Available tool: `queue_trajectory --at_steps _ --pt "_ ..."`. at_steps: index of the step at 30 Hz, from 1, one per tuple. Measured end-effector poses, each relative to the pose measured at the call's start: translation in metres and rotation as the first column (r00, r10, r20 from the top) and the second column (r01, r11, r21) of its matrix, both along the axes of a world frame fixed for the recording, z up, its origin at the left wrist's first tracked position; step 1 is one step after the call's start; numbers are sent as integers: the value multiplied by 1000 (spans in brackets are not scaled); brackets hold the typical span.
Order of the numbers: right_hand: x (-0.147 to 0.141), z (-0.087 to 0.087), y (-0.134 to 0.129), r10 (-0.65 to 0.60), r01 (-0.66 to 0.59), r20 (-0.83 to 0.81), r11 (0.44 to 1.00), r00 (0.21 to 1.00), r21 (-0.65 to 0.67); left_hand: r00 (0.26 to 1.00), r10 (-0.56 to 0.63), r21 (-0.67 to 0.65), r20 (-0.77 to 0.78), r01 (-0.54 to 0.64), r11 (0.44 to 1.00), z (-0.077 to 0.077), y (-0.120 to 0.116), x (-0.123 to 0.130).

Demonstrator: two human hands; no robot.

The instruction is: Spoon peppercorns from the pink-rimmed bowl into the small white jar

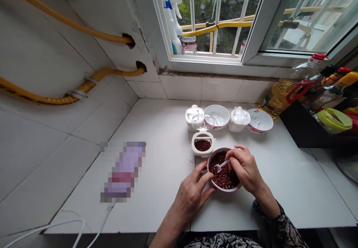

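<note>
A bowl (pixel 227 190) holding dark red peppercorn-like grains (pixel 223 179) stands near the counter's front. My left hand (pixel 193 189) grips its left rim, thumb and fingers around the side. Over the bowl, my right hand (pixel 244 166) pinches a small white spoon (pixel 222 165), whose tip rests among the grains. Just behind the bowl is a white seasoning jar (pixel 203 153), its clear lid (pixel 203 122) raised, partly filled with the same grains.
Farther back stand two closed white jars (pixel 195 114) (pixel 239 119) and two white bowls (pixel 216 116) (pixel 260 121), each bowl with a spoon. An oil bottle (pixel 275 95) and a black box (pixel 299 128) of condiments sit right. A pixelated purple object (pixel 125 169) and white cable (pixel 107 214) lie left.
</note>
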State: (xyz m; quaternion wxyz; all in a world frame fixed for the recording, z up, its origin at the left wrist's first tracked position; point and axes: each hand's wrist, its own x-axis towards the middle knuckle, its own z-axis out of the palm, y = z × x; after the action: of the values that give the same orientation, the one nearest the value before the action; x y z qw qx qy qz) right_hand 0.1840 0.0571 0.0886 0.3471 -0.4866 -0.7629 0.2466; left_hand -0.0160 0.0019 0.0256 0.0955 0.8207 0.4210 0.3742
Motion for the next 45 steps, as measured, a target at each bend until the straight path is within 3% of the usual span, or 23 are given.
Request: queue_trajectory --at_steps 3,7,12,20,28,30,33,35,38,41,45 --pt "6 4 1 -125 104 -122 980 985 -167 1000 -8 3 4 8 1000 0 0 0" --pt "10 6 3 -212 122 -245 933 946 -338 1000 1 15 8 -1 1000 1 1 0" --pt "8 4 3 -244 200 -174 951 954 -237 1000 -2 22 6 2 1000 1 1 0" --pt "6 2 4 -219 192 -153 966 964 -174 1000 -1 13 6 1 1000 2 1 0" --pt "9 5 7 -282 72 -422 891 861 -449 1000 -4 26 3 4 1000 0 1 0" --pt "6 9 5 -262 63 -458 912 849 -406 1000 -4 23 1 4 1000 0 1 0" --pt "-3 14 2 -204 126 -431 971 879 -202 1000 -3 17 1 3 1000 0 1 0" --pt "-11 14 2 -132 147 -324 989 937 21 1000 -4 20 4 4 1000 0 1 0" --pt "-20 12 4 36 -15 -62 949 997 315 1000 -6 27 4 6 1000 0 1 1" --pt "-18 13 5 114 -127 57 910 992 395 1000 -6 28 5 6 1000 1 0 0" --pt "-5 20 1 6 -4 -5 913 1000 407 1000 -3 29 8 3 1000 1 1 0"
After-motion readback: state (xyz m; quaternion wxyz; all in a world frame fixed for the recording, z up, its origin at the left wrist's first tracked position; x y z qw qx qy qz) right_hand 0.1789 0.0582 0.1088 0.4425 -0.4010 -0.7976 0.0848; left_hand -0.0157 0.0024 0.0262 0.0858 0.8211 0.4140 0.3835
